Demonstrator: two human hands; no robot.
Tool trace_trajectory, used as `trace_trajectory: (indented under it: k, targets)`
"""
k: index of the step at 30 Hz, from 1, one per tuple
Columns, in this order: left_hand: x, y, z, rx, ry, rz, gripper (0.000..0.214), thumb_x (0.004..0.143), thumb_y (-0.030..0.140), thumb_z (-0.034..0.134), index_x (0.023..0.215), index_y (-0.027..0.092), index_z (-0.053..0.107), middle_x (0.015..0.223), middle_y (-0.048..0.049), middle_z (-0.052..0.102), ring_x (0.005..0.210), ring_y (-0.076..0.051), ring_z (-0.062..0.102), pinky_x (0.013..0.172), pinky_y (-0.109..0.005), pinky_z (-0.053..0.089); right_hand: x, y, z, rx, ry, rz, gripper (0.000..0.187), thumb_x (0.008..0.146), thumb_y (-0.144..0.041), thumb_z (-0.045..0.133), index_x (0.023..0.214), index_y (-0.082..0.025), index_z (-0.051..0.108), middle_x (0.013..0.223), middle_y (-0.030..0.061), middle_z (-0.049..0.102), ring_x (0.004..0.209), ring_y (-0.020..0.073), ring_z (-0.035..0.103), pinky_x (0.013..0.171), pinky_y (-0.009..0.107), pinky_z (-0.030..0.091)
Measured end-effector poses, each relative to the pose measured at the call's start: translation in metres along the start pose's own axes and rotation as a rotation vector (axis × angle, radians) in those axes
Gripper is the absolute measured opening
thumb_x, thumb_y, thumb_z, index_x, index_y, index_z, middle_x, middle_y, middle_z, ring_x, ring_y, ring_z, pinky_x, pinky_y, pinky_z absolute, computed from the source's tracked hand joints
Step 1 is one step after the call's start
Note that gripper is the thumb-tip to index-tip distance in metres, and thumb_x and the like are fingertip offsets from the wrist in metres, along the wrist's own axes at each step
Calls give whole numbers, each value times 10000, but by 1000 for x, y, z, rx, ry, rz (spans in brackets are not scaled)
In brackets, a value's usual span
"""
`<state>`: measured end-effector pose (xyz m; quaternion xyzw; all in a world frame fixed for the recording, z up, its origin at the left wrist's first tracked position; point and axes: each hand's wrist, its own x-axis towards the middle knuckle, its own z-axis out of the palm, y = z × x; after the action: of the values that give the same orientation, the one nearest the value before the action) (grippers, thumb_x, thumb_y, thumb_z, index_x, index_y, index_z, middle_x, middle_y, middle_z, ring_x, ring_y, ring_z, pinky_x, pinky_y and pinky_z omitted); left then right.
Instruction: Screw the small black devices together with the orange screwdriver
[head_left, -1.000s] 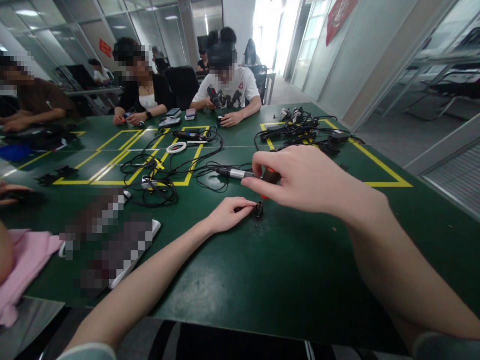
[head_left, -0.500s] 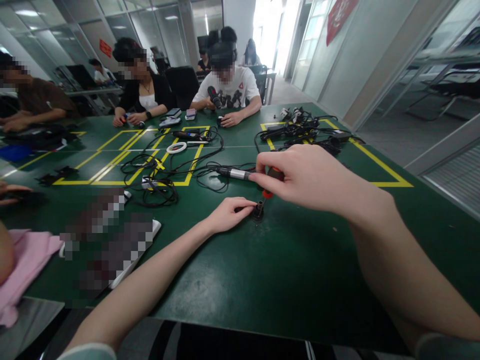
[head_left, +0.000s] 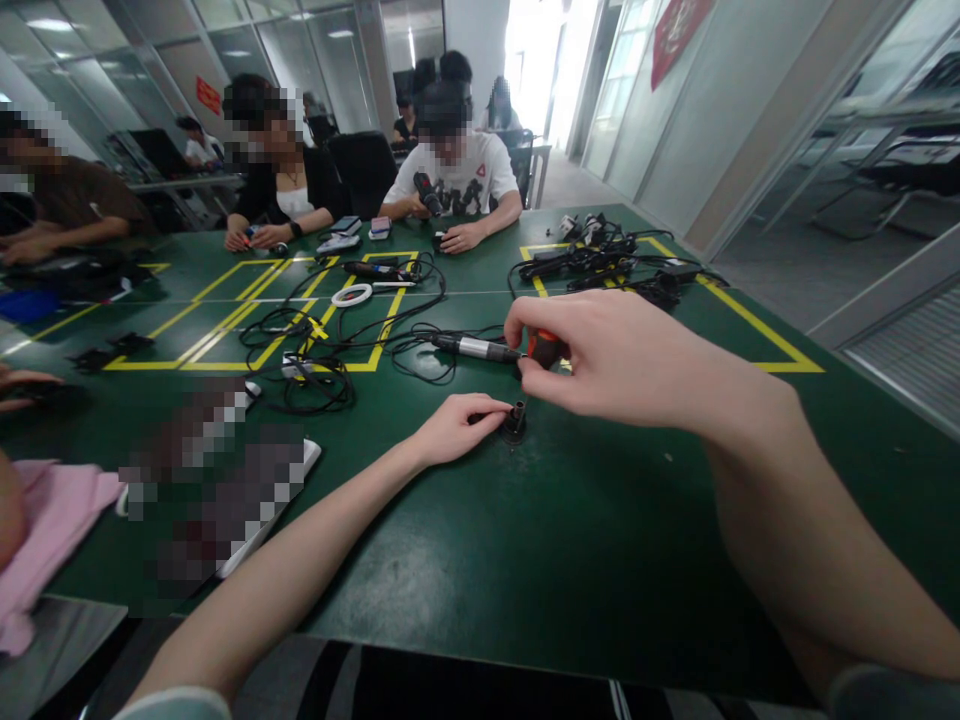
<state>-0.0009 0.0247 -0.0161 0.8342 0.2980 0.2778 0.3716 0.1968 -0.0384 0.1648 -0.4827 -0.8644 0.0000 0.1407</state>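
Observation:
A screwdriver with a red and black handle (head_left: 544,348) is gripped by the fingers of my right hand (head_left: 619,350). Its thin shaft points down toward a small dark round part (head_left: 514,430), which lies on the green table with a short hollow post standing up from it. Whether the tip touches the part I cannot tell. From the left, my left hand (head_left: 461,428) pinches the part's edge between thumb and fingers. Just behind the hands lies a black and silver pen-shaped tool (head_left: 476,348) with a cable.
The green table (head_left: 450,560) carries yellow tape outlines. Tangled black cables (head_left: 315,385) lie at left centre, and more cables with plugs (head_left: 600,255) at the back right. A white ring (head_left: 352,296) sits further back. Blurred devices (head_left: 247,510) lie left. Several people sit around the table.
My right-hand fingers have shifted around the screwdriver handle, which shows more of its red side and stands at a different angle. My left hand stays on the round part.

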Motion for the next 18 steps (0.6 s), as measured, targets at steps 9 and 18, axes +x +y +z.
trace_trajectory:
  k: [9,18]
  targets:
    - [0,1,0,3,4,-3,290,1040,282,606,1192,169,826,1085,-76,832,965,-197,745,895,-277,561,0,0,0,-59,-5,59,275,1003,-403,492,851,-219,627,707,22,624,645,181,514,640,312,262]
    - [-1,0,0,11,9,7,292,1041,275,596,1186,166,825,1085,-75,835,966,-202,746,903,-287,557,2,-2,0,36,-1,23,339,1013,-475,507,809,-214,579,718,10,599,646,161,482,646,304,270]
